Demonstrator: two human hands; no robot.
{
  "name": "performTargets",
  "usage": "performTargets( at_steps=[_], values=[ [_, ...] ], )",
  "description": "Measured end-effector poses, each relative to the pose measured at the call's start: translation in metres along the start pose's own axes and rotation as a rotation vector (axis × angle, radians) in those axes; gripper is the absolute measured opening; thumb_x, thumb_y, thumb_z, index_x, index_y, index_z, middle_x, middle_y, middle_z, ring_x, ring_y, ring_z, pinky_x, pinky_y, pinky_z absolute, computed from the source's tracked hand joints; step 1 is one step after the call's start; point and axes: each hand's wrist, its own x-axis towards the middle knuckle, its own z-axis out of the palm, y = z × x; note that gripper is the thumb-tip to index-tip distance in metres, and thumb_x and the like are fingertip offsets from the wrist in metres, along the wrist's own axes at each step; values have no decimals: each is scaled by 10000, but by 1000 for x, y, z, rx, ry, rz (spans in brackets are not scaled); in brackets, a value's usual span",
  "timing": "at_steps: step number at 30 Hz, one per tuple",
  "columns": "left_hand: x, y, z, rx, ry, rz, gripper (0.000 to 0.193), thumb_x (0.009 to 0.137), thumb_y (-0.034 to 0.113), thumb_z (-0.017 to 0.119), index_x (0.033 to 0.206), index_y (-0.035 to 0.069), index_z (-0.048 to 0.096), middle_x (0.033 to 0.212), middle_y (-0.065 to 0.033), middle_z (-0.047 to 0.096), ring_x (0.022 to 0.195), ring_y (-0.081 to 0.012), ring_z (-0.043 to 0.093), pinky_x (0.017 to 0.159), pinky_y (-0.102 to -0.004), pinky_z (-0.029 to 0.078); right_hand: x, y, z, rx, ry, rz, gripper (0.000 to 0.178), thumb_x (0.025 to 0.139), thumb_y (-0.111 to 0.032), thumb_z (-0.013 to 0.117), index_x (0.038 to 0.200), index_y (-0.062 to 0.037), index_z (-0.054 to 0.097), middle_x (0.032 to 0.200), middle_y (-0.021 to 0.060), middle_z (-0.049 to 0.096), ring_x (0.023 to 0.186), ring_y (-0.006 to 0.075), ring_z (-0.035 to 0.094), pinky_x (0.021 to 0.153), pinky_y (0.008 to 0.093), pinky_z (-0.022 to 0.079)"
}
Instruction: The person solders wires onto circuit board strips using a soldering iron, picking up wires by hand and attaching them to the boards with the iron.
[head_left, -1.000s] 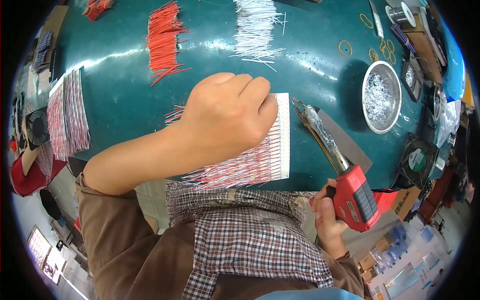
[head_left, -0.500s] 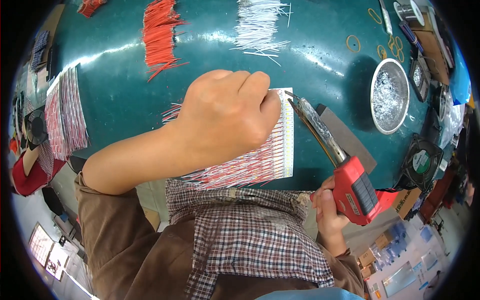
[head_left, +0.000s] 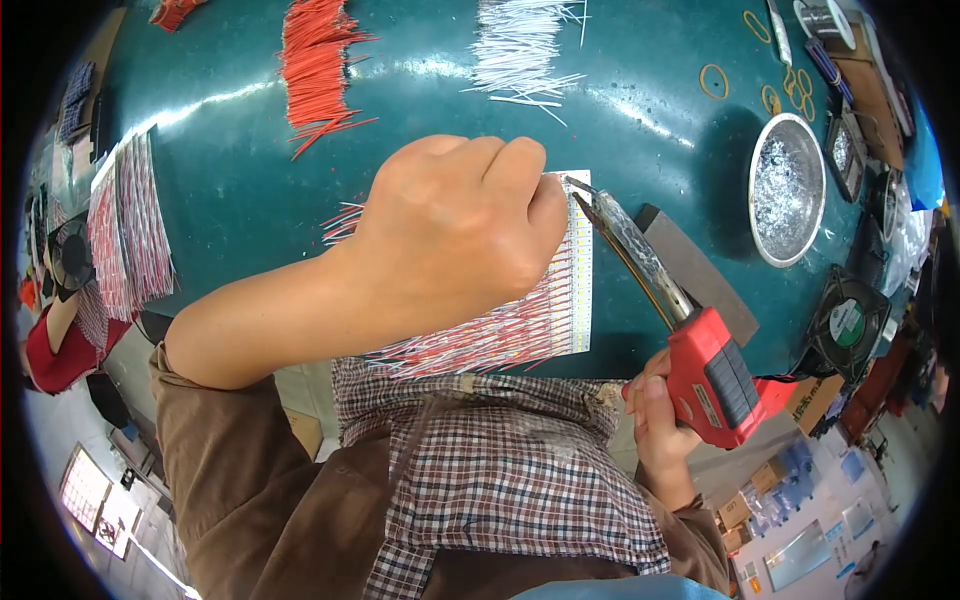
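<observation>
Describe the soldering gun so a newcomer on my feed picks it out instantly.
On the green tabletop, find the white LED board fringed with red and white wires. To its right, the soldering gun slants up toward the board's top right corner, held by the right hand. Its red body sets it apart from the dark grey bar alongside.

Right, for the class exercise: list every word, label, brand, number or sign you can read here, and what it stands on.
I don't copy printed wording, but it stands here:
Red soldering gun: pale label, too small to read.
Black fan at right: round green label, too small to read.
Cardboard box below the fan: dark print, not copied.
Small cardboard box, lower right: dark mark, too blurred.
</observation>
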Motion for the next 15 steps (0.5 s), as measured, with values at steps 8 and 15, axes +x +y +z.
performTargets(
  at_steps=[8,15],
  values=[
    [2,0,-3,13,-63,-11,231,625,71,661,853,41,684,654,-8,467,555,-134,514,464,-270,386,0,-1,0,-27,45,15,90,847,-19,519,905,26,468,729,91,481,435,68,360,420,209,368],
    [3,1,-3,20,-53,11,234,620,62,664,852,39,681,656,-11,465,551,-138,510,464,-268,384,5,-5,-4,-30,119,-109,94,837,-39,531,877,14,464,726,90,476,416,65,345,401,216,361]
  ],
)
